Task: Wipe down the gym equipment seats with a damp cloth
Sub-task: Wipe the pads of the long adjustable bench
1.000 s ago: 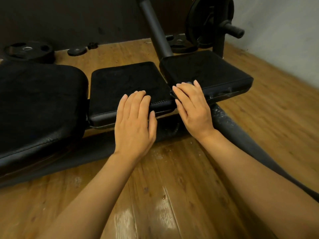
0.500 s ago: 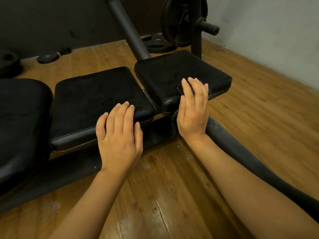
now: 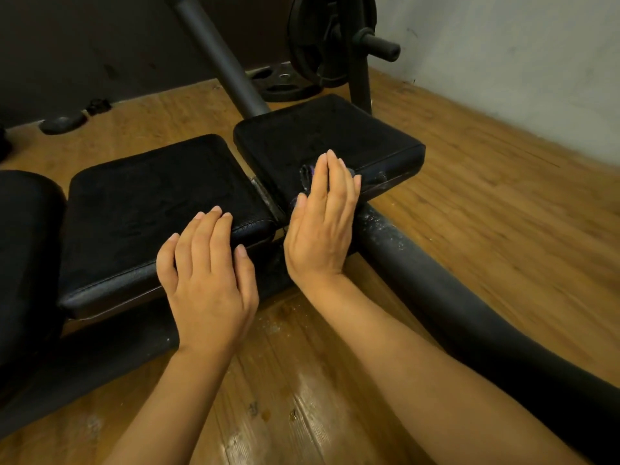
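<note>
While my right hand (image 3: 320,226) presses a dark cloth (image 3: 306,174) flat on the end seat pad's (image 3: 322,135) near edge, fingers (image 3: 330,176) straight and together, my left hand (image 3: 208,280) rests flat on the middle seat pad (image 3: 151,203), fingers loosely extended, holding nothing, wooden floor (image 3: 469,196) below.

Cloth (image 3: 307,174) mostly hidden under my right hand (image 3: 322,223), leftmost pad (image 3: 23,256) cut by frame edge, my forearms cropped below.

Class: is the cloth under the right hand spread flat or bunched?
Bunched: the cloth shows only as crumpled folds beside the right hand.
</note>
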Demonstrator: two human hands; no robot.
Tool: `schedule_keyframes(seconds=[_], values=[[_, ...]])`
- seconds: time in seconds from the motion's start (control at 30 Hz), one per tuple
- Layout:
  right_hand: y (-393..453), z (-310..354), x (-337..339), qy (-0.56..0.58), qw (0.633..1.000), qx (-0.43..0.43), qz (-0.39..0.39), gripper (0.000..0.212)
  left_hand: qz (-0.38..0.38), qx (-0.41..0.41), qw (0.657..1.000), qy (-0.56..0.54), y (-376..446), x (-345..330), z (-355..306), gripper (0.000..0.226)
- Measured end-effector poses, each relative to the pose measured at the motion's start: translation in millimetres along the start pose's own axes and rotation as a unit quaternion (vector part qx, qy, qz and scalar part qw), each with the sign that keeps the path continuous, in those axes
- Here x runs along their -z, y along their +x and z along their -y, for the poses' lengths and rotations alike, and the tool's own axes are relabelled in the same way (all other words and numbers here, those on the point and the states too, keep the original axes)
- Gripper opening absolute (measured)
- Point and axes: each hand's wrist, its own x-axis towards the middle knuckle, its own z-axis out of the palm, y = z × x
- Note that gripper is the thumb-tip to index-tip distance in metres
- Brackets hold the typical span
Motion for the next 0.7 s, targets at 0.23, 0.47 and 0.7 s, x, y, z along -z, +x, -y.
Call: schedule_keyframes(seconds=[0.23, 0.47, 0.7], values=[[50.9, -43.3, 4.8, 0.087, 0.978, -0.174, -0.072, 0.047, -0.001, 0.012, 1.0, -0.011, 0.5, -0.2, -2.5, 0.039], [-16.0, 10.1, -11.8, 0.138, 0.979, -0.137, -0.052, 0.058, -0.009, -0.004, 1.0, 0.021, -0.6, -2.9, -0.3, 0.039], [46.7, -52.4, -2.6, 0.156, 0.954, -0.235, -0.102, 0.052, 0.007, -0.009, 1.0, 0.011, -1.4, 0.9, 2.0, 0.04]])
